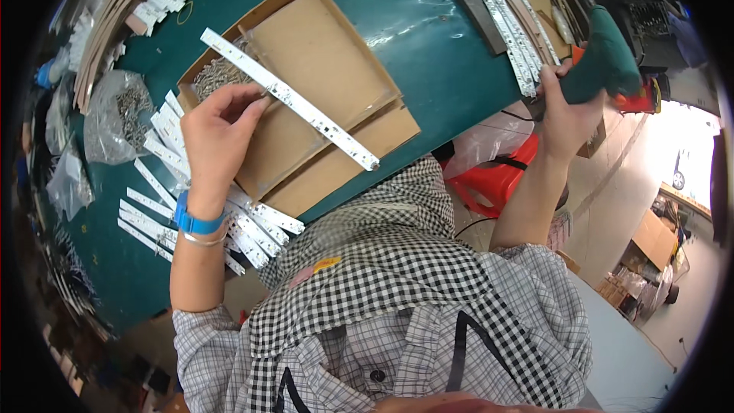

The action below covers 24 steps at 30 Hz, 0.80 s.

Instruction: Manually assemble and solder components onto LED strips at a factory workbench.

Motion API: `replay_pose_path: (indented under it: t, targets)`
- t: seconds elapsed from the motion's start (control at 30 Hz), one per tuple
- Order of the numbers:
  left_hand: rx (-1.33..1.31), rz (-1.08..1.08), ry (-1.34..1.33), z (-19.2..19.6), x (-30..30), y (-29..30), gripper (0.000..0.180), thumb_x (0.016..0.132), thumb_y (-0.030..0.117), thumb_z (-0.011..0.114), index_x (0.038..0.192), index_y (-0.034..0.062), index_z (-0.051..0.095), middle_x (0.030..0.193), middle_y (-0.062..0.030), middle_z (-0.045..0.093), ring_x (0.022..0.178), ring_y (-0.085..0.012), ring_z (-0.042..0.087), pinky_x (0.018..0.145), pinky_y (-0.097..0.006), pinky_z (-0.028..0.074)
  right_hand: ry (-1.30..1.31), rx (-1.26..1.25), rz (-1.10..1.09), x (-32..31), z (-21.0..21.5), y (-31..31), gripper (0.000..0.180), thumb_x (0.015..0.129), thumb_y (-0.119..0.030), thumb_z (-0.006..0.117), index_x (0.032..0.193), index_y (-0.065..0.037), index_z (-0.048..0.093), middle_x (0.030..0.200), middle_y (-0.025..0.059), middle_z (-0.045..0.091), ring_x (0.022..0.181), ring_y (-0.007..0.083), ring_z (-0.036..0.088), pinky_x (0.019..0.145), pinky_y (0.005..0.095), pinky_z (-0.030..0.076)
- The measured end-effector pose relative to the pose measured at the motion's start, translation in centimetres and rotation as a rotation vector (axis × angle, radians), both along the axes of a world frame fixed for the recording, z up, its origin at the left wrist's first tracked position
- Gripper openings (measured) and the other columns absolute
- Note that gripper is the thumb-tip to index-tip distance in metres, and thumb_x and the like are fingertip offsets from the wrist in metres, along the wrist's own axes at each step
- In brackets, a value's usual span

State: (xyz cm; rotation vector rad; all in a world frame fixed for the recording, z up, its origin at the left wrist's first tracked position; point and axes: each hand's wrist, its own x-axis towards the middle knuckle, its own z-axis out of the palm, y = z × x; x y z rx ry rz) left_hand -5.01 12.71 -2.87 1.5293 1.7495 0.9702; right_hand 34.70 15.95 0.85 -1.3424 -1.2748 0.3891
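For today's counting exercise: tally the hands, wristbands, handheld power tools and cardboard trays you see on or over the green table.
Hands: 2, left hand and right hand
Blue wristband: 1
Green power tool: 1
Cardboard tray: 1
Total: 5

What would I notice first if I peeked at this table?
Probably the long white strip lying slantwise across the shallow cardboard tray in the middle of the green table, with the left hand pinching near its upper part. Next, the green and orange power tool gripped in the right hand off the table's right edge. A fan of short white strips is spread out by the left wrist.
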Motion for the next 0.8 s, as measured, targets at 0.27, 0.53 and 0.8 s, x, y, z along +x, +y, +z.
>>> replay_pose_path:
  t: [0.27, 0.53, 0.8]
  targets:
    - [0.420, -0.685, 0.333, 4.5, 4.5, -2.4, 0.035, 0.067, 0.005, 0.076, 0.101, 0.0044, 0.069, 0.108, -0.0099, 0.068, 0.102, -0.0295, 0.062, 0.083, -0.041, 0.053, -0.785, -0.120, -0.223, 3.1, -4.2, 2.4, 0.054, 0.072, -0.011, 0.080, 0.119, -0.003, 0.056, 0.106, 0.0185, 0.067, 0.094, 0.0359, 0.067, 0.082, 0.0385, 0.052]
    - [0.486, -0.885, 0.617, 4.1, 5.2, -4.5, 0.017, 0.072, 0.018, 0.061, 0.082, 0.0049, 0.064, 0.081, -0.0021, 0.056, 0.093, -0.0206, 0.054, 0.097, -0.038, 0.044, -0.967, -0.218, -0.253, 4.1, -4.8, 2.5, 0.061, 0.075, -0.023, 0.081, 0.128, -0.007, 0.055, 0.117, 0.0147, 0.066, 0.105, 0.0338, 0.064, 0.089, 0.0398, 0.050]
    - [0.253, -0.888, 0.673, 9.3, 0.3, -9.7, 0.022, 0.070, 0.016, 0.062, 0.087, 0.0052, 0.070, 0.081, 0.0002, 0.058, 0.094, -0.0195, 0.051, 0.099, -0.042, 0.042, -0.889, -0.361, -0.185, 4.5, -4.6, 2.7, 0.060, 0.078, -0.028, 0.079, 0.130, -0.011, 0.053, 0.106, 0.0125, 0.068, 0.091, 0.0314, 0.068, 0.081, 0.0407, 0.052]
